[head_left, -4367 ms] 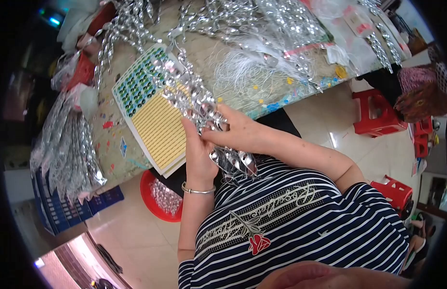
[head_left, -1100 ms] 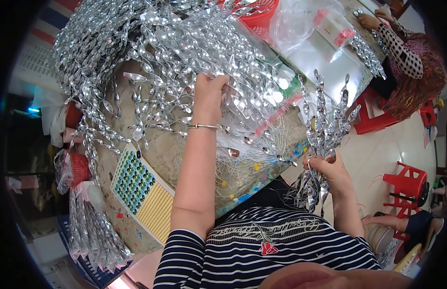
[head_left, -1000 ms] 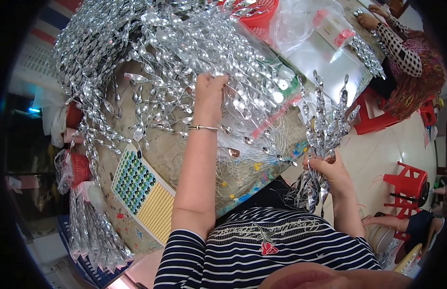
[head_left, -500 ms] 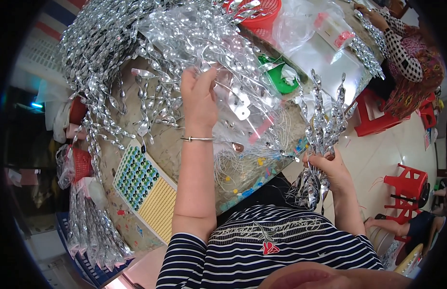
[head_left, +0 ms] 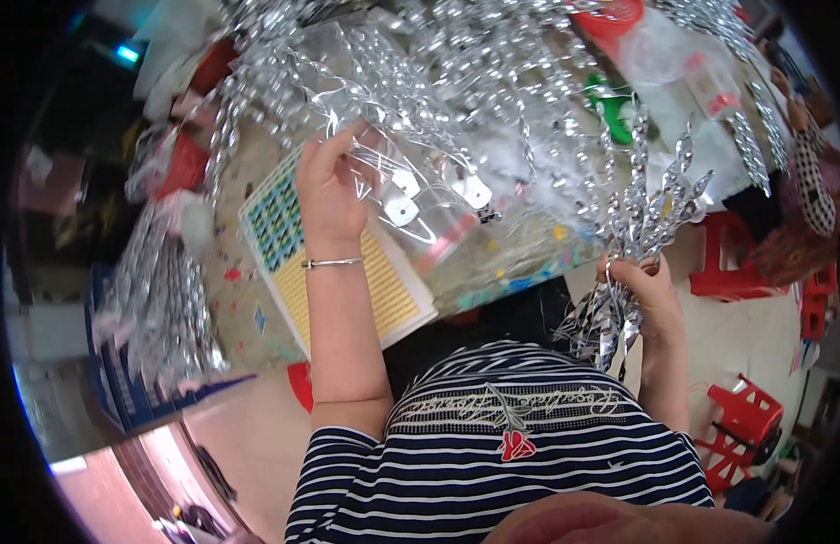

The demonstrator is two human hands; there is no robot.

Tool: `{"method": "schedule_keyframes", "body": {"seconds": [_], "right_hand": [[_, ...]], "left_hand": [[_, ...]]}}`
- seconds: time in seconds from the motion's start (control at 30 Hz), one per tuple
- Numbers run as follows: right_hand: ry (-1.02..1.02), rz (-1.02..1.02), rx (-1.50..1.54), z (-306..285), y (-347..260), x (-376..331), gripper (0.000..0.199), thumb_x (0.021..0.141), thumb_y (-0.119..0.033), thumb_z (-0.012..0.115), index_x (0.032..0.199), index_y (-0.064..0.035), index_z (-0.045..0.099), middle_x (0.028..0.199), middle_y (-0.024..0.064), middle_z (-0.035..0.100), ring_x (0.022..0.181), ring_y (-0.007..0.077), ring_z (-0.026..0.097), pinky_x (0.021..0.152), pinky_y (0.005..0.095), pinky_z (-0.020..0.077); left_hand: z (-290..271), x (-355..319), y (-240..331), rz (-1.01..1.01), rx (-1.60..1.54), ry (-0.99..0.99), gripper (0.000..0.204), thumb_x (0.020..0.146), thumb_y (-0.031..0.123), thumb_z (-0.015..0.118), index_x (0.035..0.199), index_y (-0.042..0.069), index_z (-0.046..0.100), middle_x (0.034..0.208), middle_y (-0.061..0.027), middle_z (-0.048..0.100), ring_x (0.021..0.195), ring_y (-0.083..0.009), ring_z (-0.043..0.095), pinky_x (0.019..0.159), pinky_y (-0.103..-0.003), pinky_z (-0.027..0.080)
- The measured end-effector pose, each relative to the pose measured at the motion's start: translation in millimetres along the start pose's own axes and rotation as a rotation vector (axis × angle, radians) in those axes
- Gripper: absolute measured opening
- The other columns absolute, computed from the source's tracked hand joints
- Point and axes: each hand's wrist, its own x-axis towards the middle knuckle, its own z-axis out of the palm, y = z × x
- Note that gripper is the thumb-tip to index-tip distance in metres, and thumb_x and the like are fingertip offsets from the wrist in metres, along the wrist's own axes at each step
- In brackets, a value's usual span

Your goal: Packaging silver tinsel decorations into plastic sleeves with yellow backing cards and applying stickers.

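My left hand (head_left: 331, 195), with a thin bangle at the wrist, grips a clear plastic bag (head_left: 411, 190) that holds small white pieces, above the work table (head_left: 257, 281). My right hand (head_left: 639, 283) is closed around a bunch of shiny silver twisted strips (head_left: 639, 218) held upright beside the table's near right corner. A card sheet (head_left: 384, 290) of yellow and green-blue dots lies on the table under my left forearm. Heaps of silver strips (head_left: 492, 82) cover the far part of the table.
More silver strip bundles (head_left: 157, 299) hang off the table's left side above a blue crate (head_left: 121, 399). Red plastic stools (head_left: 742, 426) stand on the floor to the right. Another person in a checked sleeve (head_left: 810, 181) sits at the far right. A red basket (head_left: 610, 14) stands at the back.
My left hand has pulled the clear bag out of the silver heap toward me and to the left. My right hand keeps holding its bunch of strips in much the same place.
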Motion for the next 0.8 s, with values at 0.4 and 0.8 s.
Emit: {"method": "schedule_keyframes", "body": {"seconds": [0.4,0.8], "right_hand": [[-0.168,-0.03,-0.199,52,2,-47,0.028,0.073,-0.014,0.066,0.097,0.0004,0.061,0.078,0.006,0.063,0.071,0.0122,0.056,0.069,0.0254,0.0425],[-0.276,-0.047,-0.361,66,8,-43,0.043,0.074,-0.008,0.069,0.114,-0.0018,0.054,0.089,0.0059,0.066,0.081,0.0133,0.063,0.079,0.0264,0.0473]], "left_hand": [[-159,-114,35,-0.079,0.148,0.282,0.019,0.084,0.004,0.062,0.099,-0.004,0.054,0.087,-0.0133,0.064,0.076,-0.0224,0.064,0.066,-0.032,0.053],[-162,-153,35,0.348,1.087,0.445,0.052,0.082,0.017,0.071,0.124,-0.005,0.049,0.118,-0.0174,0.058,0.109,-0.0234,0.055,0.092,-0.034,0.043]]}}
